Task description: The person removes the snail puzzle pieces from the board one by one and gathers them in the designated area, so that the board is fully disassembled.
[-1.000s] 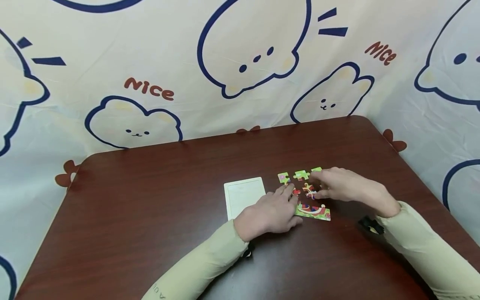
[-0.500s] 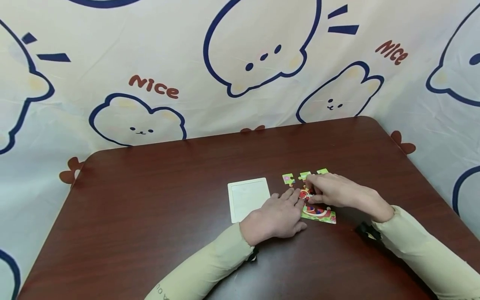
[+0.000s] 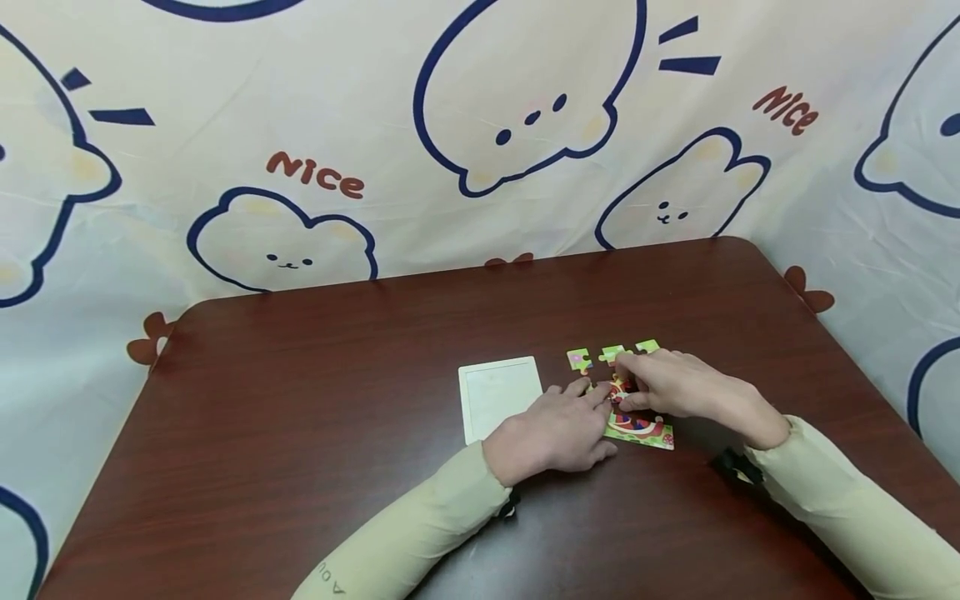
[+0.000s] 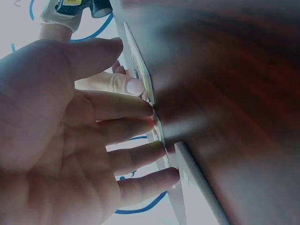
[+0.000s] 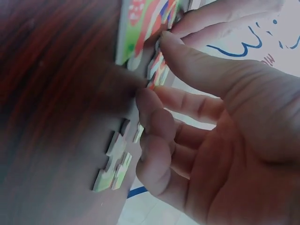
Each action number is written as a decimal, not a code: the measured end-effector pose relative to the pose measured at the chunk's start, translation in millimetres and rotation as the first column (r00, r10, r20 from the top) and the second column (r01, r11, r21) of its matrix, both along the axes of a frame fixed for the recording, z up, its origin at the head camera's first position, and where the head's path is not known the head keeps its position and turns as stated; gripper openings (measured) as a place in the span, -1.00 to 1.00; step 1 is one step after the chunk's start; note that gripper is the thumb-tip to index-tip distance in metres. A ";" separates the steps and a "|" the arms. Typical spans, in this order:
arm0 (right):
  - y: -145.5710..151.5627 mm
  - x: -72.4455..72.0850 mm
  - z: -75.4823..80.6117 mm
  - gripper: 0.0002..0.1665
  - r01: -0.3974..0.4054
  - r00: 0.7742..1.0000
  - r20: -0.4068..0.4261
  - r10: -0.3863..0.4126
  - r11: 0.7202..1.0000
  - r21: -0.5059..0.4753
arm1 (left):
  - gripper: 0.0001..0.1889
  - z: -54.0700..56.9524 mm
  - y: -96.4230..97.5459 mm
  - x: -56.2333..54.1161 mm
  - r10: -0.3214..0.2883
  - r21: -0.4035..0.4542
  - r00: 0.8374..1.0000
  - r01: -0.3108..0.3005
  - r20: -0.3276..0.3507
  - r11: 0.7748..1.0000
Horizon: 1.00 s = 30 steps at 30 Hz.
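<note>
My left hand (image 3: 558, 429) lies flat with fingers spread, its fingertips (image 4: 159, 149) touching the puzzle pieces on the table from the left. Thumb and forefinger of my right hand (image 3: 678, 387) pinch a red and white jigsaw piece (image 5: 157, 65) by its edges, low at the tabletop. That piece sits right at the left fingertips. Just in front of it lies a joined puzzle strip (image 3: 641, 431), green with a red and blue picture. Behind are loose green pieces: one with a pink spot (image 3: 579, 360), a middle one (image 3: 611, 353), and another (image 3: 647, 345) partly behind the right hand.
A white puzzle tray (image 3: 498, 396) lies flat just left of the pieces, its near corner behind the left hand. The brown table (image 3: 315, 433) extends around everything. A printed curtain (image 3: 420, 217) hangs along its far and side edges.
My right hand has moved left and brought its puzzle piece against the left fingertips; over the last half second it holds nearly still. The left hand stays in place. The head view has shifted slightly.
</note>
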State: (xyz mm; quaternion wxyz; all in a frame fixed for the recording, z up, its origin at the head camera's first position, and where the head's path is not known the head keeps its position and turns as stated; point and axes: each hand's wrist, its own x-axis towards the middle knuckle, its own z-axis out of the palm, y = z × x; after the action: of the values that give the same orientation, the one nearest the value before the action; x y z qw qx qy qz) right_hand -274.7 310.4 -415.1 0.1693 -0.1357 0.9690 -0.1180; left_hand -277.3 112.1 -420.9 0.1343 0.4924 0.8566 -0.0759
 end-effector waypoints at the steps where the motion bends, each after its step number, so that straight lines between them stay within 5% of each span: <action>1: 0.7 -0.3 0.1 -0.69 -0.001 1.000 0.000 0.001 1.000 0.003 | -0.35 0.5 1.0 -0.3 -0.003 0.006 1.000 0.003 -0.002 1.000; 21: 4.3 -3.9 2.3 -0.63 -0.040 0.999 0.025 0.040 0.999 -0.006 | -0.40 -1.0 0.4 -6.3 0.004 0.063 1.000 -0.005 0.016 0.998; 26: 37.5 0.9 12.7 -0.60 0.017 1.000 0.024 -0.017 1.000 0.026 | -0.40 -0.4 2.8 -3.6 -0.003 0.035 1.000 0.003 0.002 0.999; 30: 64.0 7.6 5.7 -0.60 0.069 0.998 -0.001 -0.069 0.997 0.022 | -0.39 0.9 4.7 -2.9 -0.004 0.018 1.000 0.004 -0.007 1.000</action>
State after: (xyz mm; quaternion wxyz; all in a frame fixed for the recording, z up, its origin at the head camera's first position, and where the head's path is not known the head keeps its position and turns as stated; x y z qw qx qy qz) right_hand -267.1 374.4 -409.4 0.1665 -0.1003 0.9744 -0.1132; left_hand -280.2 116.8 -419.9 0.1267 0.4948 0.8568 -0.0703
